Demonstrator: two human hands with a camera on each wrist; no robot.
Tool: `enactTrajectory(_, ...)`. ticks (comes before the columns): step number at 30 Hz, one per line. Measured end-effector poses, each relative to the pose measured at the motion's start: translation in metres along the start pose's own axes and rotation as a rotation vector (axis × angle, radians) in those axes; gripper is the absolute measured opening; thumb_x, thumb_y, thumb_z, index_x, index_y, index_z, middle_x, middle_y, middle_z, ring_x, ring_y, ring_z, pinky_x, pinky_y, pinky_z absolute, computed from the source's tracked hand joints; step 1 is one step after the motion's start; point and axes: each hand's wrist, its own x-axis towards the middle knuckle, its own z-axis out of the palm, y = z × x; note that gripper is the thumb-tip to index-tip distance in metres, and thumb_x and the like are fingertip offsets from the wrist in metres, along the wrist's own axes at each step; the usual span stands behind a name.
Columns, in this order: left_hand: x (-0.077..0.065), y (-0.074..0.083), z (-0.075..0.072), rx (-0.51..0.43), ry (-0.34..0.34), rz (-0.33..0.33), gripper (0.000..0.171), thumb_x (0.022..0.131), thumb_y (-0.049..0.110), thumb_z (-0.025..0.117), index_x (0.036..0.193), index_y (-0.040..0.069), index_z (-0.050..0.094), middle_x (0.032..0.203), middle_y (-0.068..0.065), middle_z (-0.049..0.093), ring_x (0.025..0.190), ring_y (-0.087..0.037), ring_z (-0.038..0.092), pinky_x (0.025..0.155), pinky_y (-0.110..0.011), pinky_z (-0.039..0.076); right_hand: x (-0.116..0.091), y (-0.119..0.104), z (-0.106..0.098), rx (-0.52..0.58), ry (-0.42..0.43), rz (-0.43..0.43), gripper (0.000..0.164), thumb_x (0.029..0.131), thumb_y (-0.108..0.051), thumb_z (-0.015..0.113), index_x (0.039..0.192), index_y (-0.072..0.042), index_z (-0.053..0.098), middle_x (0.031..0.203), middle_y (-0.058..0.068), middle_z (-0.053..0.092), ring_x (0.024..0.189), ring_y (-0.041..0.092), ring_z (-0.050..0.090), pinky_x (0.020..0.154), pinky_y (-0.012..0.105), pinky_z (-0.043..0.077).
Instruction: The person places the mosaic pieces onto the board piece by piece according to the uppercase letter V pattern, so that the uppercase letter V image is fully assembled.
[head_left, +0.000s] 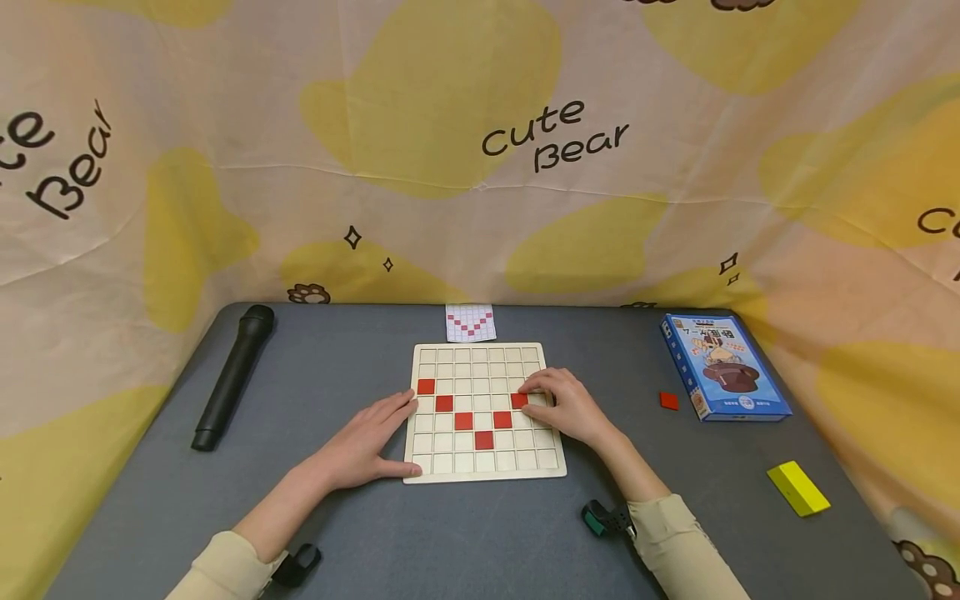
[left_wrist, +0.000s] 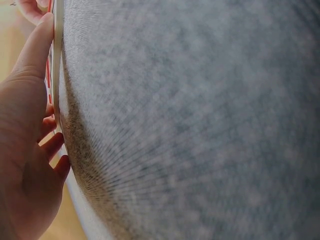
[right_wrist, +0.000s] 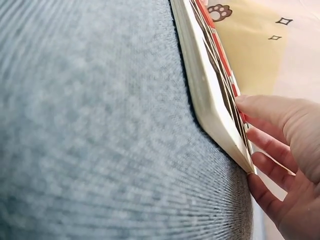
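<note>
A cream grid board (head_left: 442, 465) lies flat on the grey table, with several red square tiles (head_left: 483, 440) set in its cells in a V shape. My left hand (head_left: 360, 446) rests at the board's left edge, fingertips at the upper side and thumb on the lower left corner. Over the right part of the board, my right hand (head_left: 566, 406) has its thumb and fingertips around the red tile (head_left: 519, 401) at the right end of the V. In the right wrist view the thumb (right_wrist: 265, 107) touches the board's top, seen edge-on.
Behind the board, a small card (head_left: 470, 323) shows a pink V pattern on a grid. To the right lie a loose red tile (head_left: 669, 402), a blue box (head_left: 727, 367) and a yellow block (head_left: 798, 488). A black microphone (head_left: 234, 375) lies at left. A patterned curtain (head_left: 420, 108) hangs behind.
</note>
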Motion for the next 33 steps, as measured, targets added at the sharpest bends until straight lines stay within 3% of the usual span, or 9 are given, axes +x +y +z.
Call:
enactTrajectory(8, 0.002, 0.001, -0.001, 0.001, -0.031, -0.023, 0.099, 0.079, 0.061, 0.071, 0.152, 0.005, 0.034, 0.158, -0.012, 0.027, 0.143, -0.033, 0.027, 0.11, -0.056, 0.027, -0.007, 0.004, -0.004, 0.039, 0.051, 0.019, 0.022, 0.09, -0.021, 0.072, 0.111, -0.017, 0.073, 0.115, -0.003, 0.065, 0.098, 0.018, 0.052, 0.081, 0.038, 0.044)
enactTrajectory(16, 0.002, 0.0, 0.0, 0.004, -0.041, -0.031, 0.1, 0.079, 0.062, 0.071, 0.152, 0.006, 0.033, 0.158, -0.011, 0.027, 0.143, -0.033, 0.026, 0.11, -0.056, 0.026, -0.024, 0.019, -0.023, 0.004, 0.131, 0.058, 0.019, 0.09, -0.016, 0.071, 0.109, -0.014, 0.073, 0.112, 0.0, 0.067, 0.094, 0.018, 0.057, 0.079, 0.039, 0.049)
enactTrajectory(22, 0.002, -0.001, 0.0, 0.006, -0.038, -0.028, 0.1, 0.079, 0.064, 0.069, 0.152, 0.006, 0.033, 0.158, -0.011, 0.027, 0.143, -0.032, 0.027, 0.111, -0.055, 0.026, -0.042, 0.037, -0.042, -0.046, 0.192, 0.119, 0.018, 0.09, -0.013, 0.07, 0.108, -0.011, 0.073, 0.113, 0.009, 0.067, 0.098, 0.027, 0.058, 0.085, 0.047, 0.047)
enactTrajectory(29, 0.002, -0.001, 0.001, 0.008, -0.034, -0.028, 0.101, 0.079, 0.068, 0.067, 0.152, 0.006, 0.034, 0.158, -0.011, 0.027, 0.143, -0.032, 0.027, 0.11, -0.056, 0.027, -0.066, 0.058, -0.065, -0.125, 0.281, 0.171, 0.017, 0.09, -0.007, 0.067, 0.106, -0.002, 0.071, 0.116, 0.02, 0.063, 0.111, 0.042, 0.052, 0.096, 0.059, 0.036)
enactTrajectory(33, 0.002, -0.002, 0.001, 0.013, -0.031, -0.029, 0.103, 0.078, 0.071, 0.064, 0.152, 0.006, 0.034, 0.158, -0.011, 0.027, 0.143, -0.032, 0.027, 0.11, -0.056, 0.027, -0.078, 0.065, -0.076, -0.144, 0.289, 0.228, 0.022, 0.09, -0.007, 0.066, 0.11, 0.002, 0.069, 0.121, 0.027, 0.058, 0.115, 0.046, 0.047, 0.098, 0.062, 0.031)
